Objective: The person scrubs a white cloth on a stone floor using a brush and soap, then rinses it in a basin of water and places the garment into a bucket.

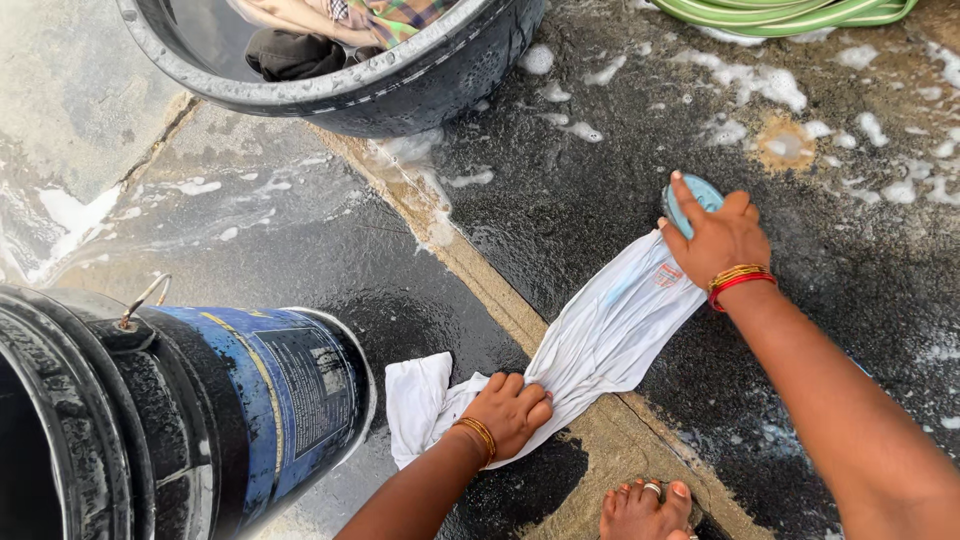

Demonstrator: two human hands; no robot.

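A wet white cloth (600, 335) lies stretched across the dark, soapy stone floor (560, 200). My left hand (508, 410) presses down in a fist on the cloth's near end, bunching it. My right hand (718, 238) grips a light blue scrubbing brush (694, 197) and holds it on the cloth's far end. Bangles ring both wrists.
A black tub (400, 85) with soaking clothes stands at the top. A black and blue bucket (200, 400) with a wire handle is at the lower left. A green hose (790, 12) lies at the top right. Soap foam (760, 85) dots the floor. A bare foot (645, 510) rests at the bottom.
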